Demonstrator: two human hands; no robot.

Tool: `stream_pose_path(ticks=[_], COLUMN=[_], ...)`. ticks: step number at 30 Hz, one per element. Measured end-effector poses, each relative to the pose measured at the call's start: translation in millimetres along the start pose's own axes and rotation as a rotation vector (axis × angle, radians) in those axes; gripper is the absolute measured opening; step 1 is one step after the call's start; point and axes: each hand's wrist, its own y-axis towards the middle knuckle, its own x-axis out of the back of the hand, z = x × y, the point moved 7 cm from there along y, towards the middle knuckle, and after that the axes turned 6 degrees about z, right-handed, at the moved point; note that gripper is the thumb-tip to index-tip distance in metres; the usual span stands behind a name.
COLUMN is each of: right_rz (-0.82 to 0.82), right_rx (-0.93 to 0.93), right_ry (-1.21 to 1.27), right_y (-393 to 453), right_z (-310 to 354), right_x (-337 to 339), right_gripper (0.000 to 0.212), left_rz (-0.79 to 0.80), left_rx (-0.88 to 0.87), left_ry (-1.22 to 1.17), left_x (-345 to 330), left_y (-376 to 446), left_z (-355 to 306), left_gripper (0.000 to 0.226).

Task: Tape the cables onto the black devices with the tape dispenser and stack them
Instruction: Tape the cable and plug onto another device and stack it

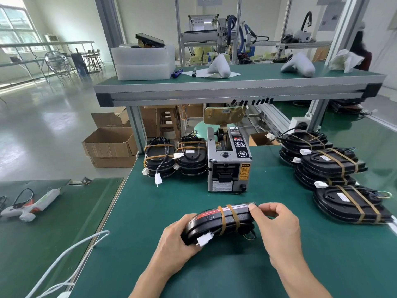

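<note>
— Two hands hold one black device (219,222) on edge above the green table (163,201), in front of the tape dispenser (227,162). What grips where?

— The left hand (178,239) wraps its near end by the white plug (204,239); the right hand (277,224) pinches the far end. Two tape bands (228,218) cross it.

— And the underside?

— Hidden; its cable shows only as a loop below. Taped devices are stacked left (174,160) and right (335,171) of the dispenser. The rightmost is cut off at the frame edge.
</note>
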Motion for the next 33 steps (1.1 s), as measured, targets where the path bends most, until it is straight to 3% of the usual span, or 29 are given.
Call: stream_pose_path(ticks=[5, 16, 24, 30, 33], right_rz=[-0.011, 0.142, 0.337, 0.324, 0.353], right_rx=[0.007, 0.032, 0.014, 0.054, 0.12], right_ry=[0.079, 0.062, 0.125, 0.098, 0.051], right_y=[-1, -2, -1, -1, -3], right_z=[-4, -5, -8, 1, 19], right_x=[-1, -13, -28, -30, -32], right_gripper=[0.007, 0.01, 0.017, 0.018, 0.016], left_rz=[0.002, 0.012, 0.018, 0.019, 0.01], left_rx=[0.01, 0.02, 0.007, 0.094, 0.099], left_ry=[0.012, 0.023, 0.033, 0.076, 0.051], left_x=[0, -1, -1, -2, -1], left_y=[0, 0, 1, -1, -1], left_z=[1, 5, 1, 6, 7], left_gripper=[0.044, 0.046, 0.045, 0.083, 0.09])
